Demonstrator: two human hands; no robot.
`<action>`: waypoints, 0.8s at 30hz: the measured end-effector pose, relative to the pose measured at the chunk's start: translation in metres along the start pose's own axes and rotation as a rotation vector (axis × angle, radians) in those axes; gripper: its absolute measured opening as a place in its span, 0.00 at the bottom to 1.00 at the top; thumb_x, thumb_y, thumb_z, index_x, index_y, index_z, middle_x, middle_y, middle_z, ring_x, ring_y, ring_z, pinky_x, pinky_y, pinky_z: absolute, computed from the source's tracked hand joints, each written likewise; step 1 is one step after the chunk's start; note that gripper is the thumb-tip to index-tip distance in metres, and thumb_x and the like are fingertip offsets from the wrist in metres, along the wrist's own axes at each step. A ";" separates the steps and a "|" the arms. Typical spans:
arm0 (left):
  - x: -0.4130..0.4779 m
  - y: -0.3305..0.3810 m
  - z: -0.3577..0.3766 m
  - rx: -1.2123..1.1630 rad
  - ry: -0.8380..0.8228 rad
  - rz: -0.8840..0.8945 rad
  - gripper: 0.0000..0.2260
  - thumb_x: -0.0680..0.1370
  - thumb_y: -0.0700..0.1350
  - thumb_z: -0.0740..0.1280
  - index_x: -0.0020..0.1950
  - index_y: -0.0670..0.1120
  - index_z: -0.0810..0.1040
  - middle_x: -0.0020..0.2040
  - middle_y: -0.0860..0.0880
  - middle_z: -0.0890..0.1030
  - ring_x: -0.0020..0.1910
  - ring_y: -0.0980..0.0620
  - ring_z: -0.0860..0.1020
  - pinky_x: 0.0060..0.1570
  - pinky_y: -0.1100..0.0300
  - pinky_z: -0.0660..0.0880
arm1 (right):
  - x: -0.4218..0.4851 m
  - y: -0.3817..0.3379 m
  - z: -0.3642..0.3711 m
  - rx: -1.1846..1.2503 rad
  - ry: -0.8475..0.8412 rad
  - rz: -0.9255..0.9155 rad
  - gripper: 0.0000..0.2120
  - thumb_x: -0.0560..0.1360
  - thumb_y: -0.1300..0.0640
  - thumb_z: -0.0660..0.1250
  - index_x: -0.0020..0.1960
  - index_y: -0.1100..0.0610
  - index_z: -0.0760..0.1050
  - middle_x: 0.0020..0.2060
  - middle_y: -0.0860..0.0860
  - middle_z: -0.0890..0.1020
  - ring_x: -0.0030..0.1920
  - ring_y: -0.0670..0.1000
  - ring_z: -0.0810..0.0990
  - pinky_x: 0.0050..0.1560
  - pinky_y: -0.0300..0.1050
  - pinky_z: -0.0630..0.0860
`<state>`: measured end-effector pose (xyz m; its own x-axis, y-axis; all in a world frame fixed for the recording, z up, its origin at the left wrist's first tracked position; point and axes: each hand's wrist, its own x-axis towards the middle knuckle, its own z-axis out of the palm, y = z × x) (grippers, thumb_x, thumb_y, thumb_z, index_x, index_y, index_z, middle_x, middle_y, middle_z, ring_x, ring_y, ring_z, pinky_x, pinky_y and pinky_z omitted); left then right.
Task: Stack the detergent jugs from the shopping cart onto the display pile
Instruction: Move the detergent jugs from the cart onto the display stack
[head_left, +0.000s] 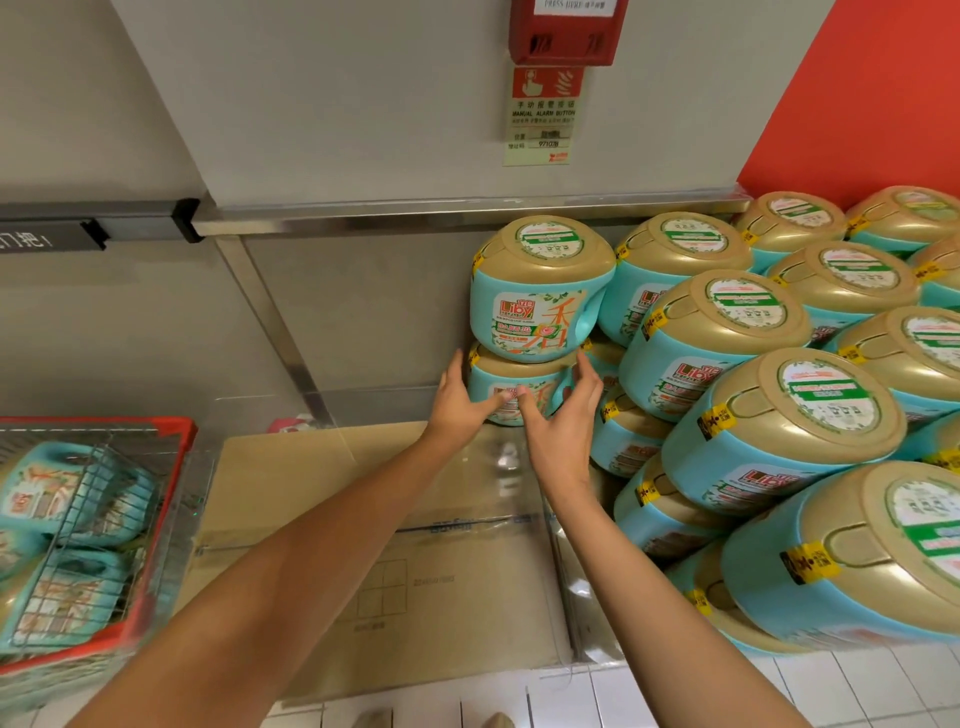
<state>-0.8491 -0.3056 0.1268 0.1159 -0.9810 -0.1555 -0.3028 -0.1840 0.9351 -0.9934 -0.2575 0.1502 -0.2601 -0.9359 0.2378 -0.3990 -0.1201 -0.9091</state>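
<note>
A teal detergent jug with a gold lid (540, 291) stands on top of a second jug (524, 384) at the left end of the display pile (779, 395). My left hand (460, 402) and my right hand (563, 421) reach toward the lower jug with straight, spread fingers, close to its front; whether they touch it I cannot tell. Neither hand holds anything. At the left edge, the red-rimmed wire shopping cart (171, 499) holds several more teal jugs (67, 499).
A large flat cardboard box (374, 561) lies below my arms, between cart and pile. A grey wall with a steel rail (363, 218) runs behind the jugs. A red fire alarm box (566, 31) hangs above. White floor tiles (675, 696) show at the bottom.
</note>
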 end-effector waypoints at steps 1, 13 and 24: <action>-0.002 -0.003 0.002 -0.010 0.017 -0.016 0.47 0.75 0.48 0.81 0.86 0.46 0.56 0.82 0.44 0.66 0.80 0.44 0.67 0.77 0.43 0.68 | -0.004 0.002 0.000 0.017 -0.005 0.018 0.40 0.79 0.52 0.75 0.82 0.58 0.58 0.76 0.54 0.65 0.78 0.51 0.66 0.74 0.39 0.65; -0.119 -0.074 -0.069 -0.169 0.172 -0.080 0.08 0.84 0.45 0.69 0.62 0.55 0.77 0.62 0.51 0.81 0.60 0.50 0.80 0.55 0.60 0.75 | -0.077 0.020 0.006 0.165 -0.309 0.136 0.18 0.82 0.58 0.70 0.71 0.53 0.72 0.66 0.48 0.79 0.66 0.45 0.80 0.66 0.45 0.78; -0.318 -0.155 -0.244 -0.275 0.348 -0.147 0.15 0.80 0.58 0.67 0.61 0.52 0.82 0.57 0.51 0.84 0.60 0.46 0.82 0.61 0.50 0.80 | -0.204 -0.057 0.101 0.239 -0.680 0.066 0.09 0.84 0.59 0.68 0.64 0.52 0.78 0.56 0.40 0.84 0.57 0.42 0.83 0.58 0.33 0.75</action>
<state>-0.6085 0.0502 0.1088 0.4635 -0.8582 -0.2206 -0.0032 -0.2506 0.9681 -0.8294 -0.0933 0.1187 0.3587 -0.9333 -0.0151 -0.1776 -0.0523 -0.9827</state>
